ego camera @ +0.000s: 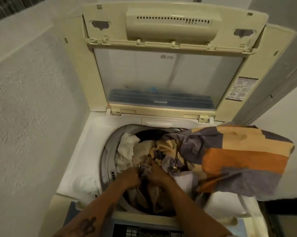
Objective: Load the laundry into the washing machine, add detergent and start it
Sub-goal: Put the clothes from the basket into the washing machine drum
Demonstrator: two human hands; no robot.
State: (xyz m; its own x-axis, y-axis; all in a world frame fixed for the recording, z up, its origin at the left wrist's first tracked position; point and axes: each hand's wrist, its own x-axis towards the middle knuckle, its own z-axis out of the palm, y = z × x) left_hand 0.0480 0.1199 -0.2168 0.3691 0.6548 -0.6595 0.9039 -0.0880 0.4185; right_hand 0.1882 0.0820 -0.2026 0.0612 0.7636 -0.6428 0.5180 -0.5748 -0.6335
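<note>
A top-loading washing machine [93, 142] stands in front of me with its lid [170, 65] raised upright. Its drum [108, 161] holds a heap of laundry: a white cloth [126, 151], cream pieces and a patterned orange, purple and cream sheet [238, 156]. That sheet spills out over the machine's right rim. My left hand [129, 177] and my right hand [157, 175] are both down in the drum's front, fingers closed on a dark bunched piece of laundry [144, 171] between them.
The control panel [144, 231] with buttons lies at the bottom edge under my forearms. A rough white wall [24, 117] runs close along the left. Another wall and a door frame [281, 74] stand at the right. No detergent is in view.
</note>
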